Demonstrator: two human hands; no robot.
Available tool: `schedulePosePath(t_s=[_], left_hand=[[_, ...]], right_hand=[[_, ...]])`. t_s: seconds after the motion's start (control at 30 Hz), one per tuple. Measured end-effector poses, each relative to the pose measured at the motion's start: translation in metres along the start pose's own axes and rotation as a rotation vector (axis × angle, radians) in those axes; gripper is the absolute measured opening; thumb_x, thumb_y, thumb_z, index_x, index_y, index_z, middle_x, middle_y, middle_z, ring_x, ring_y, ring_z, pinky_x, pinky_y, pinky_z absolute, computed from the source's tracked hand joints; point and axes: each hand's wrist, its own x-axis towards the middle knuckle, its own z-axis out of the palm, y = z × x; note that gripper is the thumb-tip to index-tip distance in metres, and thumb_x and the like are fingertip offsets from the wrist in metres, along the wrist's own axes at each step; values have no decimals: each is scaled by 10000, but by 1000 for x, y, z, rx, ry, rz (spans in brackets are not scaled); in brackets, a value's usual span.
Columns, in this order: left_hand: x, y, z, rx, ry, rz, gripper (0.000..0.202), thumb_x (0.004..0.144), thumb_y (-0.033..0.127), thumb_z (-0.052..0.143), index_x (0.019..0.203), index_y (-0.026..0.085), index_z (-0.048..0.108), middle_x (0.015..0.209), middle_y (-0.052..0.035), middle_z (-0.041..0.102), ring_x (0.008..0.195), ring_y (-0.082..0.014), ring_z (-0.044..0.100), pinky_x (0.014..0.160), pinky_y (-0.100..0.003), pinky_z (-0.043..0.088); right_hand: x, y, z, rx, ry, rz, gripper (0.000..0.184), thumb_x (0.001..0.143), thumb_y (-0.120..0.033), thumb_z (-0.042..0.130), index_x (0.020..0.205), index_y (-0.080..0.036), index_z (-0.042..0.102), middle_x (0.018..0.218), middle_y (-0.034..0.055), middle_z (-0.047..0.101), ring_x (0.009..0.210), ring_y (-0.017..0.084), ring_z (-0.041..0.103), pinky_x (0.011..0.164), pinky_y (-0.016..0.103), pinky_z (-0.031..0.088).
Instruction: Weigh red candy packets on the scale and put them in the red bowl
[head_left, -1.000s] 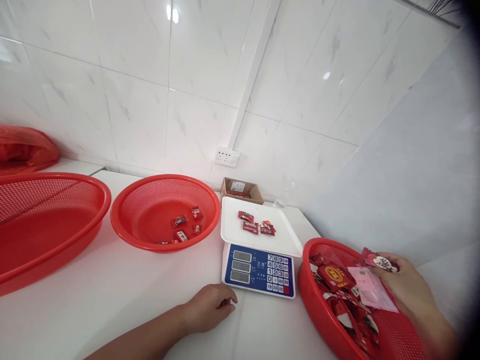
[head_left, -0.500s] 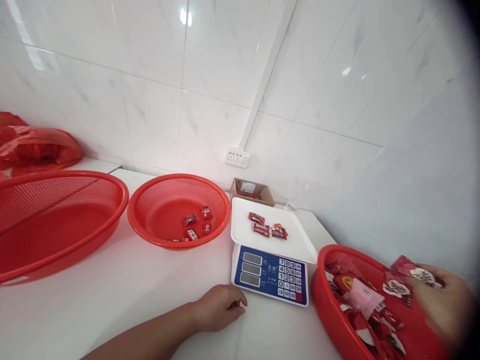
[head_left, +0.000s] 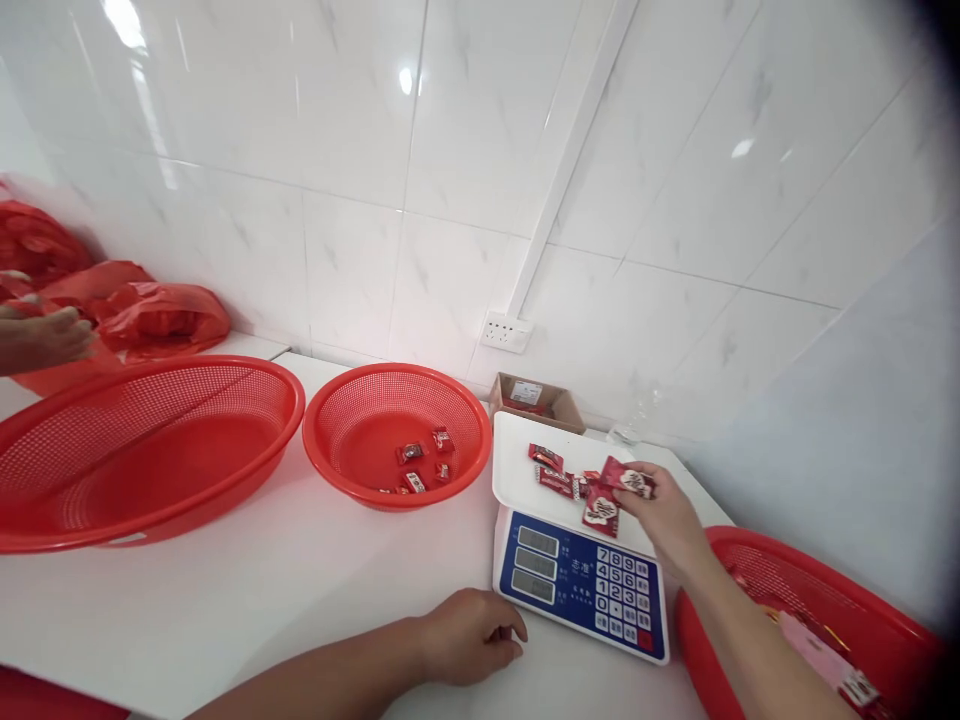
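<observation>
My right hand (head_left: pixel 664 520) reaches over the white pan of the scale (head_left: pixel 517 470) and pinches two red candy packets (head_left: pixel 616 494) just above it. Several small red candies (head_left: pixel 555 470) lie on the pan beside them. The scale's blue keypad front (head_left: pixel 581 577) faces me. My left hand (head_left: pixel 474 636) rests on the white table just in front of the scale, fingers curled loosely with nothing in them. At the lower right stands a red basket (head_left: pixel 825 600) with more packets.
A round red basket (head_left: pixel 337 420) with a few candies stands left of the scale, and a larger red basket (head_left: pixel 75 500) further left. A small cardboard box (head_left: pixel 534 396) sits by the wall. Another person's hand (head_left: pixel 45 338) touches red bags (head_left: pixel 157 318) at the far left.
My right hand has carried the red packets from the right basket to above the scale pan. The view has shifted, and another person's hand has appeared at the left.
</observation>
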Motion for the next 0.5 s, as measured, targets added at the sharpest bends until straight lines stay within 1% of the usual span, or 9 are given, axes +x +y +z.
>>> schedulePosePath(t_s=[0.1,0.2,0.27,0.33,0.4,0.5], left_hand=[[0,-2,2,1,1,-11,260,773,279,498,980,229,648,832,-21,641,672,-135,564,624,-199,442],[1,-1,2,4,2,-12,257,767,273,506,973,232,653,821,-19,641,673,-135,564,625,-196,440],[1,0,2,11,2,-17,255,766,271,506,970,233,656,824,-19,641,675,-134,564,626,-194,439],[1,0,1,21,-6,-29,257,767,284,506,971,239,656,831,-16,639,679,-132,564,623,-192,439],[2,0,1,26,-15,-42,260,768,303,507,976,245,653,841,-12,636,684,-129,565,625,-189,441],[2,-1,1,31,-16,-41,265,770,312,507,985,246,647,855,-10,636,692,-126,568,635,-186,446]], right_hand=[[10,3,20,-78,-7,-26,411,600,-349,552,989,-223,504,895,22,619,784,197,592,718,308,453],[22,-3,29,-131,23,-31,433,631,-358,528,1039,-212,506,975,44,615,836,203,588,740,312,445],[30,-8,32,-183,29,-27,459,642,-383,526,1058,-188,521,1025,76,608,894,227,578,777,335,434],[35,-10,35,-238,7,-17,480,644,-427,534,1040,-157,560,1051,115,607,959,268,557,824,374,415],[36,-10,38,-277,-41,1,504,659,-479,524,1015,-131,599,1072,148,611,1010,303,538,865,410,396],[31,-8,42,-297,-107,19,537,729,-496,447,1061,-104,605,1160,172,583,1088,316,507,921,432,369]])
